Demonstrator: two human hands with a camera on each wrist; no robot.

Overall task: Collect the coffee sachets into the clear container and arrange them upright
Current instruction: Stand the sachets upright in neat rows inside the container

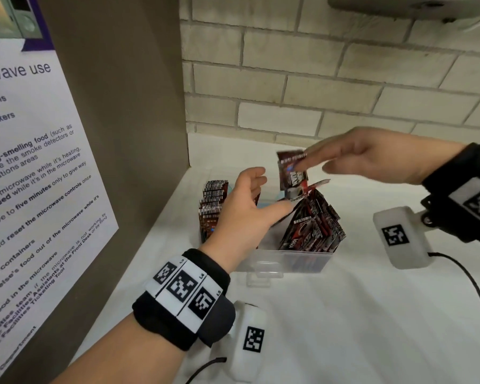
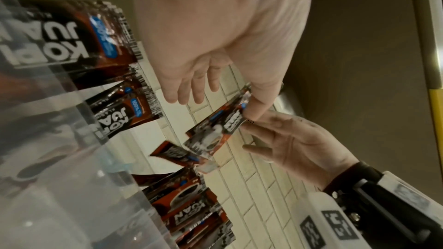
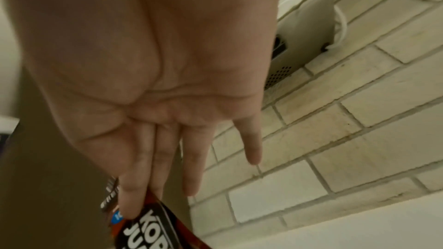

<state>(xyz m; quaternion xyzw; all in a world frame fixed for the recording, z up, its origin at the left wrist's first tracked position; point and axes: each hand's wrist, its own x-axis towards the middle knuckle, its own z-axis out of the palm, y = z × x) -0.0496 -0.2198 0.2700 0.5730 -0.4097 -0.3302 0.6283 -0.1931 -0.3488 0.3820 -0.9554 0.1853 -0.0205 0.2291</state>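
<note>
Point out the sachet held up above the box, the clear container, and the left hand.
held sachet (image 1: pixel 292 173), head view, on its printed front face.
clear container (image 1: pixel 286 263), head view, on its near wall.
left hand (image 1: pixel 241 214), head view, on the back of the hand.

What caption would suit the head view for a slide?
Right hand holds a sachet above the clear container; left hand reaches in.

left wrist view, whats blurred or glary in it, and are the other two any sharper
Left wrist view: the clear container wall is a hazy, glary smear up close, and the held sachet is motion-blurred. Right wrist view: the right hand fills the frame, soft and dim, while the brick wall is sharper. Head view: sharpest, though the straight wall edge bows.
</note>
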